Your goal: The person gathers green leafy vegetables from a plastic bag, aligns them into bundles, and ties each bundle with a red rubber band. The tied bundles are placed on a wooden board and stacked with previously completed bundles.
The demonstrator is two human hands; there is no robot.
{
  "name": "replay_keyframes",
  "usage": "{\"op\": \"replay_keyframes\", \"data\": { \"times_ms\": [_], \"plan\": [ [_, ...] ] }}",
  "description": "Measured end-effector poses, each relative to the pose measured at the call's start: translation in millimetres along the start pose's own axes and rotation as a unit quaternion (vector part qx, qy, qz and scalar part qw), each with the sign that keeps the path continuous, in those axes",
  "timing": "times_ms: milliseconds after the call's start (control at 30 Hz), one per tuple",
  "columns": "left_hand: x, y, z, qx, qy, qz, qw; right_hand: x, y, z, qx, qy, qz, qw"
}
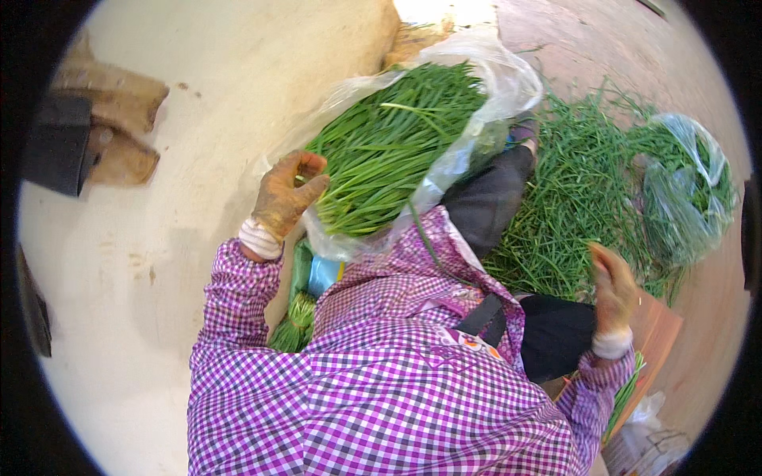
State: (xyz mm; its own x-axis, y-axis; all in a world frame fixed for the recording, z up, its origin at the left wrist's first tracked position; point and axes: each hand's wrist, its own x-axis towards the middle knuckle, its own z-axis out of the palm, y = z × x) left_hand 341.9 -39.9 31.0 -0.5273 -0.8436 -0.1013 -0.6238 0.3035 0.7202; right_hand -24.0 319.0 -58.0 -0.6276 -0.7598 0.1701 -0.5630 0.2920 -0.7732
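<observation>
Long green chives [399,143] lie in a mostly lengthwise layer inside an open clear plastic bag [437,184], in front of me and over my lap. My left hand [289,193], in a soiled glove, is at the bag's left edge beside the pale stem ends. Its thumb and fingers are apart, with no stems visibly gripped. Off to the right, my right hand [613,285] hovers beside a loose heap of green leaves [571,196]. Its fingers are extended and slightly blurred, and it holds nothing visible.
A second clear bag [684,208] of greens stands right of the heap. A wooden board [655,339] and some stems [625,392] are near my right forearm. A tied green bunch [296,324] lies by my left side. Brown cardboard [122,113] is far left, against a pale surface [178,196].
</observation>
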Motion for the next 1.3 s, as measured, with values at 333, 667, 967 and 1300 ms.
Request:
{"op": "replay_keyframes", "data": {
  "times_ms": [333, 667, 967, 1300],
  "plan": [
    [-10.5, -53.2, 20.4, 0.151, -0.035, -0.089, 0.984, 44.3, -93.5, 298.3, 0.375, -0.560, 0.238, 0.699],
    [-75.8, 22.4, 121.1, 0.227, -0.020, 0.140, 0.964, 47.7, -137.8, 240.2, 0.615, -0.349, 0.431, 0.561],
    [-53.3, 7.5, 100.0, 0.000, 0.071, 0.116, 0.991, 18.9, -96.1, 235.5, 0.722, -0.245, 0.366, 0.533],
    [-45.5, 9.6, 162.3, -0.139, -0.106, 0.054, 0.983, 36.0, -79.4, 187.3, 0.642, -0.339, 0.445, 0.524]
  ]
}}
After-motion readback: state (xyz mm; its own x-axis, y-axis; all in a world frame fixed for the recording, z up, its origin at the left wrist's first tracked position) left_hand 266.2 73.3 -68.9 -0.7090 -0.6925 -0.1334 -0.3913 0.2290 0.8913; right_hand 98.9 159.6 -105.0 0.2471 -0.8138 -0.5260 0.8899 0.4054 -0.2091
